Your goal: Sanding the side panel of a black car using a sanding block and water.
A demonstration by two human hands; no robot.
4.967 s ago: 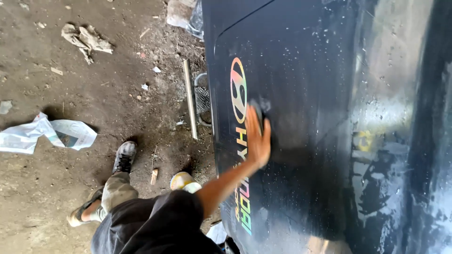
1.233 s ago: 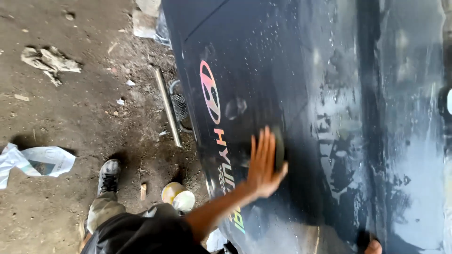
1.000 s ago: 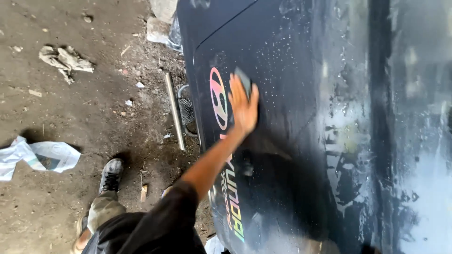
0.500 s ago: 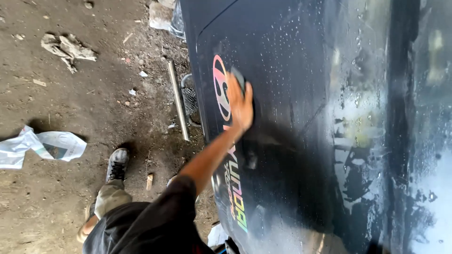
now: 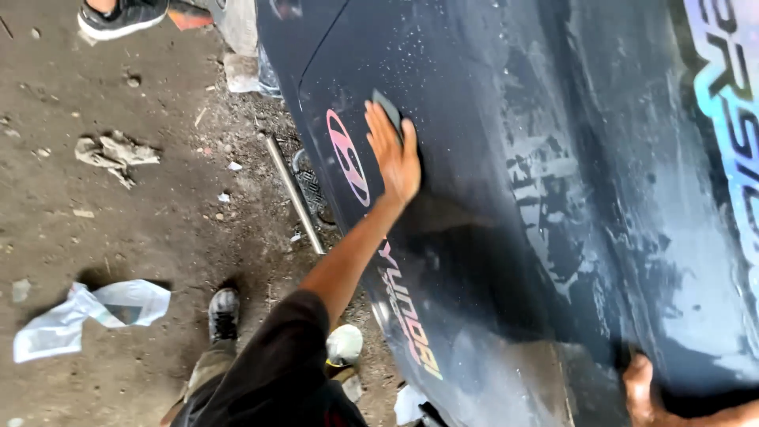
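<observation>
Pressing flat on the wet dark car panel (image 5: 490, 119), the left hand (image 5: 395, 154) has its fingers stretched over a small dark sanding pad (image 5: 389, 111), which peeks out at the fingertips, at twelve o'clock from the palm. A rainbow-tinted oval emblem (image 5: 348, 158) sits just beside the hand at nine o'clock. The right hand (image 5: 640, 387) grips the panel's lower edge at five o'clock, fingers hidden. On the dirt floor (image 5: 118, 229) at nine o'clock lie a metal rod (image 5: 294, 194) and crumpled white plastic (image 5: 87, 316).
</observation>
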